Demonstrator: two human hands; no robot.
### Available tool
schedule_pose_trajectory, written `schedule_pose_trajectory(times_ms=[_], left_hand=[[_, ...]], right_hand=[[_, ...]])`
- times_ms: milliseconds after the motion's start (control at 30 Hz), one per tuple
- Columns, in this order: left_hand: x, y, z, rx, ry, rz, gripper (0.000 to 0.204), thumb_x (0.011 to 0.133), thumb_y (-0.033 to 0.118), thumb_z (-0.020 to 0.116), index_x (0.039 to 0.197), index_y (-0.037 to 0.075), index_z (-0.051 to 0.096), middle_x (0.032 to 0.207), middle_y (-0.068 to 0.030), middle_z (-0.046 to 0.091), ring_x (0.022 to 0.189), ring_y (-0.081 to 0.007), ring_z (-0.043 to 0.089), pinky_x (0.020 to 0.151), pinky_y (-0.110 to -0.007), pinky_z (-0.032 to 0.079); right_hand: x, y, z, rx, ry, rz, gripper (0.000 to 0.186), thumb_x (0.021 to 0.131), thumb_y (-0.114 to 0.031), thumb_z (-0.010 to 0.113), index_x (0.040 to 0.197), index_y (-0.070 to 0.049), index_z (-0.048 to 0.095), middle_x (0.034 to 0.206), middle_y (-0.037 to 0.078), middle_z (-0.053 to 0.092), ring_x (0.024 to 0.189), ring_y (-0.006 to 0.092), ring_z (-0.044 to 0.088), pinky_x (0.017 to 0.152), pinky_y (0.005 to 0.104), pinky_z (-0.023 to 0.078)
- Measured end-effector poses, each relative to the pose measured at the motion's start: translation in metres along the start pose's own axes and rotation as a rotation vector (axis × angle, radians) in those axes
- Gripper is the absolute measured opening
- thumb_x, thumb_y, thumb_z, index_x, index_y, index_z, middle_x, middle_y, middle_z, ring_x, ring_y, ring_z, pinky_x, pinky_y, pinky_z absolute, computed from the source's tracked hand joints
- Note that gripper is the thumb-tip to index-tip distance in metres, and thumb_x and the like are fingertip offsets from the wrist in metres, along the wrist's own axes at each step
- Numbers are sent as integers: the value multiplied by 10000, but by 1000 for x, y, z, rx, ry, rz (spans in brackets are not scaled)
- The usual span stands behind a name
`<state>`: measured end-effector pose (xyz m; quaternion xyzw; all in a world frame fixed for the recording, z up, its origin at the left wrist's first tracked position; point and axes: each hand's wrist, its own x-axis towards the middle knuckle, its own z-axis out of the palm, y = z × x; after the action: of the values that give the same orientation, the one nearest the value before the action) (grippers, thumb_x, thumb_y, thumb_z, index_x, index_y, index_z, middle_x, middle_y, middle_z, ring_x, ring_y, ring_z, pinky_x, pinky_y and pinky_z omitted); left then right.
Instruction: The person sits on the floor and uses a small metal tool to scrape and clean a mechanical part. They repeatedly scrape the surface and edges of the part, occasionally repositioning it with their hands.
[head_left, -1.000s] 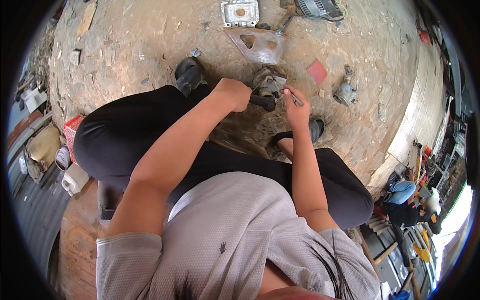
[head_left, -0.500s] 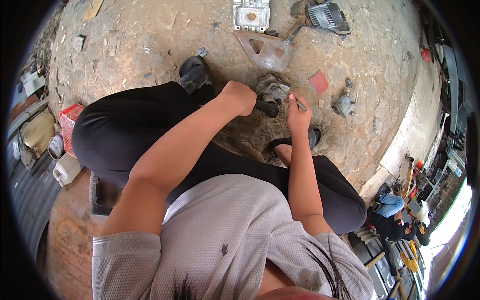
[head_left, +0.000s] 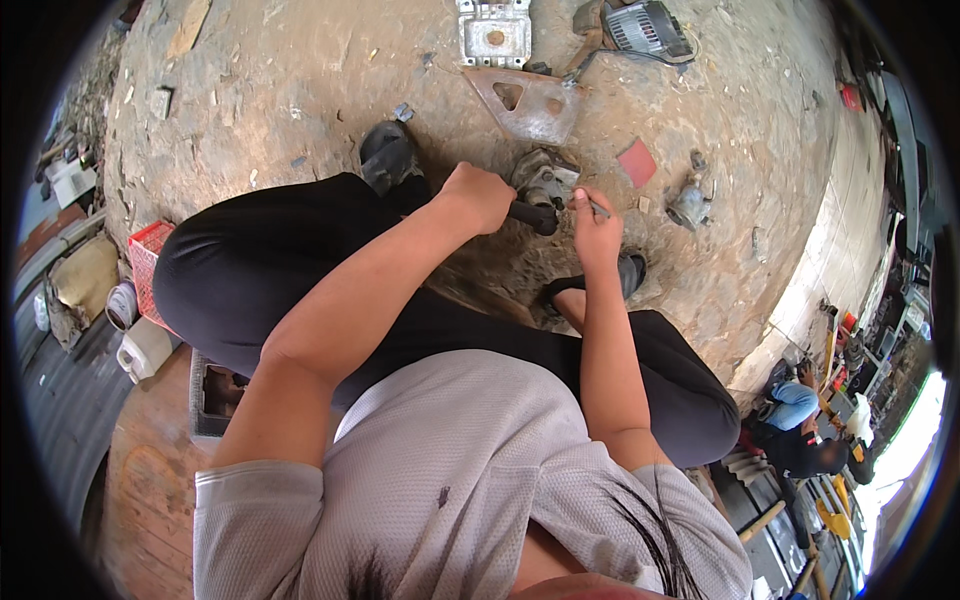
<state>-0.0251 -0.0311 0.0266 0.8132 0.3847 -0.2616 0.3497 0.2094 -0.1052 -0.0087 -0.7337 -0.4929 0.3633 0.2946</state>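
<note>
On the ground between my feet sits a grimy metal machine part (head_left: 545,174), round and uneven in shape. My left hand (head_left: 478,198) is closed round a black hammer-like tool (head_left: 533,216), whose thick dark end lies just in front of the part. My right hand (head_left: 598,232) pinches a thin grey metal rod (head_left: 599,209) at the part's right side. The rod's far tip is too small to make out against the part. My fingers hide the hammer-like tool's near end.
A flat metal plate with cut-outs (head_left: 528,105) lies beyond the part, near a silver casting (head_left: 494,35) and a motor (head_left: 640,30). A red square piece (head_left: 637,163) and a small metal part (head_left: 690,205) lie rightward. Another person (head_left: 800,430) sits far right.
Both hands keep nearly the same place and grip, with the right hand slightly shifted left. My view has tilted slightly. The person at far right has changed posture.
</note>
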Motion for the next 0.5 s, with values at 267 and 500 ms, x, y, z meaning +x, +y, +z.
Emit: schedule_pose_trajectory(times_ms=[267, 500], left_hand=[[5, 8, -20, 94, 14, 94, 274, 1006, 354, 690, 1206, 175, 750, 1054, -82, 789, 1092, -279, 746, 943, -470, 535], [36, 44, -46, 394, -62, 142, 272, 961, 202, 652, 1176, 165, 816, 1233, -58, 786, 1161, -255, 742, 934, -439, 552]], right_hand=[[18, -6, -21, 273, 203, 33, 305, 1082, -242, 653, 1147, 47, 725, 932, 130, 797, 874, 187, 729, 827, 319, 555], [44, -35, -41, 334, 258, -16, 318, 1074, -257, 659, 1127, 48, 730, 897, 134, 801, 824, 189, 746, 791, 325, 568]])
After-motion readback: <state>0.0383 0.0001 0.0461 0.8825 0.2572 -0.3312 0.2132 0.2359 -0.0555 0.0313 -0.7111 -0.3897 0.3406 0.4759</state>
